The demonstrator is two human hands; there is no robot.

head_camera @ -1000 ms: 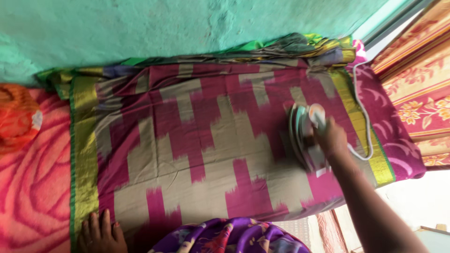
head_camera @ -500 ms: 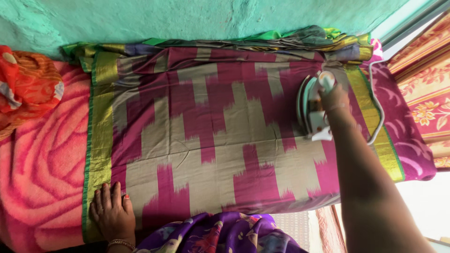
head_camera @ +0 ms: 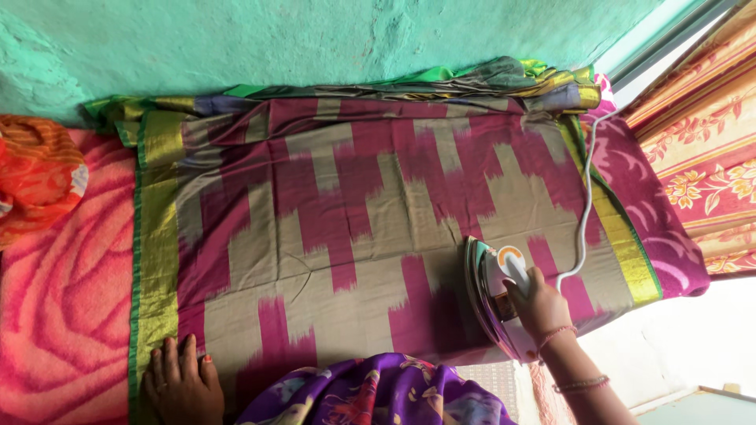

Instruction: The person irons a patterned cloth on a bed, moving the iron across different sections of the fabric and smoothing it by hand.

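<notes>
Left hand (head_camera: pixel 183 386) lay flat, fingers spread, on near gold-bordered edge of magenta-and-beige sari (head_camera: pixel 354 236), right hand (head_camera: pixel 539 303) gripped handle of white electric iron (head_camera: pixel 494 303) pressing sari's right part, white cord (head_camera: pixel 584 205) trailing beyond, pink blanket (head_camera: pixel 55 315) underneath, green wall (head_camera: pixel 315 39) farthest

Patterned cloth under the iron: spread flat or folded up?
Spread flat. The maroon and beige cloth lies open across the blanket, gold-green border showing at both ends; left hand presses one edge, right hand holds the iron on it.
</notes>
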